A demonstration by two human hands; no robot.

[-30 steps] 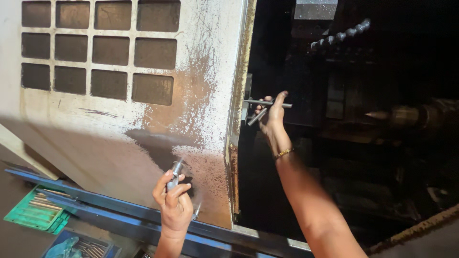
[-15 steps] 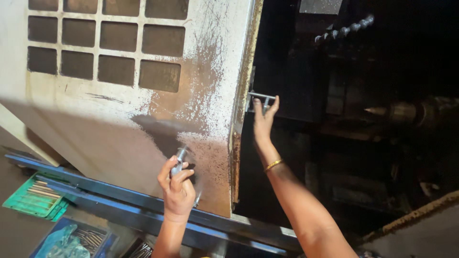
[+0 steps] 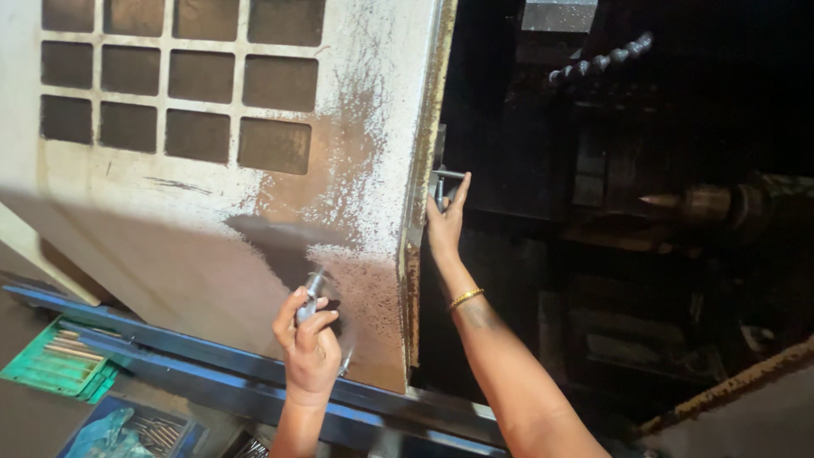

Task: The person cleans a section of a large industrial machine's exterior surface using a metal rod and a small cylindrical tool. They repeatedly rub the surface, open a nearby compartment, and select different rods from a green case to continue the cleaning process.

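I note a worn, rust-stained machine door (image 3: 254,212) with a grid of dark windows, beside a dark machine interior. Below left, a green tray (image 3: 59,369) holds thin metal rods. The left hand (image 3: 309,348) is closed on a small metal cylinder (image 3: 310,293) against the door; the right hand (image 3: 444,222) is clamped on the door's metal handle (image 3: 445,180).

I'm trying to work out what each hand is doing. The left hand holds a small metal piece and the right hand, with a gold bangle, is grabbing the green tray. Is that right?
Not quite. The right hand is not on the green tray; it grips the metal handle on the edge of the big door. The head view shows this. The rest is right: the left hand holds a small metal piece, and the gold bangle is on the right wrist.
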